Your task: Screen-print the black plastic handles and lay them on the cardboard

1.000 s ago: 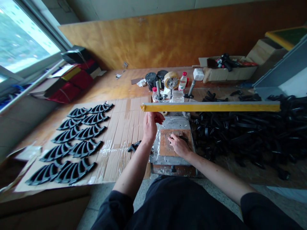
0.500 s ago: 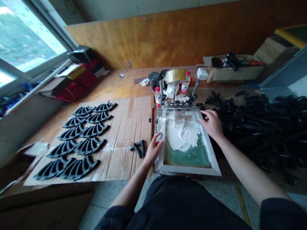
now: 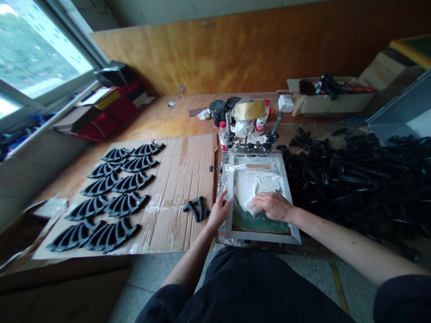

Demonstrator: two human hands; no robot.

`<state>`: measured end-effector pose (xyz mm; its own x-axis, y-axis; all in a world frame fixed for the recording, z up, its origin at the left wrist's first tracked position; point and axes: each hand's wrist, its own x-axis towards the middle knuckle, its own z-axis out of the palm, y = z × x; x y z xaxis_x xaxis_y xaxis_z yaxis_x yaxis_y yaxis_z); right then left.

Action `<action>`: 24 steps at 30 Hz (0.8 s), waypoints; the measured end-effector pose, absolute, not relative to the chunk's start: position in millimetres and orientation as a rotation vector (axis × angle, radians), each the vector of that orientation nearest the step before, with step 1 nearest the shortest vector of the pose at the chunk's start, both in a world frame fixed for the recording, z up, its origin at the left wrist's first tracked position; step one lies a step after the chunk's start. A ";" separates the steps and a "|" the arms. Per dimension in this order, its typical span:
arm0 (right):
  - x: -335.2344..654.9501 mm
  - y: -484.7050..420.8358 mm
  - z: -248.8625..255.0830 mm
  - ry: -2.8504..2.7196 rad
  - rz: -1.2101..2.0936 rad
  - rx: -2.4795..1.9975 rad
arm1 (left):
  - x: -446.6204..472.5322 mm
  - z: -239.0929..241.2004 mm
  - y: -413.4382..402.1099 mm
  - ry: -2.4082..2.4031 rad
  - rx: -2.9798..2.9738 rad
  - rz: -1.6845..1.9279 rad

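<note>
A screen printing frame (image 3: 229, 224) with a green mesh lies flat in front of me, and thick white ink (image 3: 244, 186) is spread over the mesh's upper and middle part. My right hand (image 3: 274, 206) is closed on a squeegee (image 3: 255, 209), whose blade is at the lower edge of the ink. At the frame's left side my left hand (image 3: 219, 210) has its fingers closed on the edge. Just left of that hand, a few black curved handles (image 3: 195, 209) lie on a cardboard sheet (image 3: 171, 179).
Black handles (image 3: 117, 184) stand in fanned rows on the cardboard's left part. A big heap of black handles (image 3: 353, 175) covers the table at right. Behind the frame are a clamp (image 3: 249, 146), tape roll (image 3: 249, 109), bottles (image 3: 222, 134) and black tubs (image 3: 217, 112). A carton (image 3: 332, 103) stands behind the heap.
My right hand has left the frame's right edge and taken hold of the squeegee, which has come from the top of the mesh toward me. My left hand stays at the left edge.
</note>
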<state>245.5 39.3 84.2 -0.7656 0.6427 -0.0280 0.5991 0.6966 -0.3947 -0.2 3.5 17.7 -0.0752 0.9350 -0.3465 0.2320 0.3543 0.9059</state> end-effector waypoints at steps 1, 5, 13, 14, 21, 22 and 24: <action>246.3 40.4 86.6 -2.793 0.605 -1.043 | 0.3 18.6 3.4 1.562 1.087 0.831; 241.3 39.9 80.3 -2.643 0.419 -1.234 | 0.4 20.2 2.6 1.561 1.105 0.829; 235.3 33.8 74.6 -2.515 0.479 -1.227 | -3.3 21.5 1.2 1.515 1.167 0.819; 232.1 46.1 83.2 -2.452 0.464 -1.307 | -4.1 26.4 0.9 1.500 1.157 0.828; 296.4 141.7 128.8 -1.961 0.297 -1.651 | -0.8 99.7 9.5 1.305 1.004 1.080; 316.2 147.0 125.4 -1.844 0.282 -1.685 | 2.6 111.8 16.2 1.261 0.977 1.137; 346.5 146.9 109.1 -1.680 0.251 -1.779 | 10.9 134.2 35.0 1.189 0.972 1.296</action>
